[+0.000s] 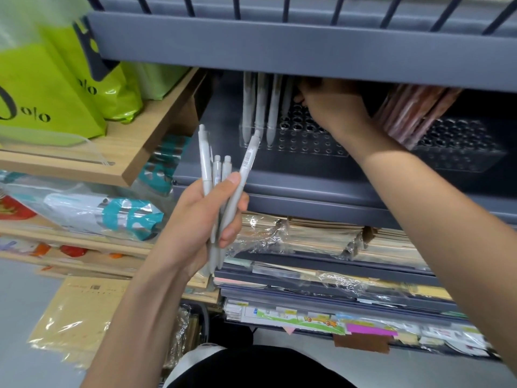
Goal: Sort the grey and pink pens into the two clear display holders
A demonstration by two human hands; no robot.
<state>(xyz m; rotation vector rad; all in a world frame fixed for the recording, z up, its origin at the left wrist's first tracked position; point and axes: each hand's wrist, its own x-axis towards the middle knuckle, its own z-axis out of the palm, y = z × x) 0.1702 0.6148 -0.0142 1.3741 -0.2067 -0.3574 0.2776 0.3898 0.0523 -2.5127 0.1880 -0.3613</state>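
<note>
Head view only. Left hand (207, 219) wrapped round a loose fan of slim matte grey plastic click pens (218, 175), thumb pressed across the barrels, clickers up and tips down past the palm. Probably kept so as a ready stock, low and in front of the shelving, for drawing off singles. Right hand (333, 107) reached in under the lip of the dark grey metal upper shelf (279, 49), back turned to the camera, fingers bent away into shadow: cannot tell whether pinching a pen or bare. Directly beneath that hand, the clear perforated plastic display holder (307, 147), with a few upright grey pens (260, 107) standing in the holes to the hand's left and most holes nearer the hand unfilled; seemingly filled from the left edge inward. Just right of the same wrist, well apart from the left hand, a second clear perforated holder (461, 147) with a leaning sheaf of pink pens (414, 113) at its left end. Both holders set on the dark grey lower shelf (307, 191), above and beyond the left hand. Judged: grey side part-filled, held bundle not yet placed
</note>
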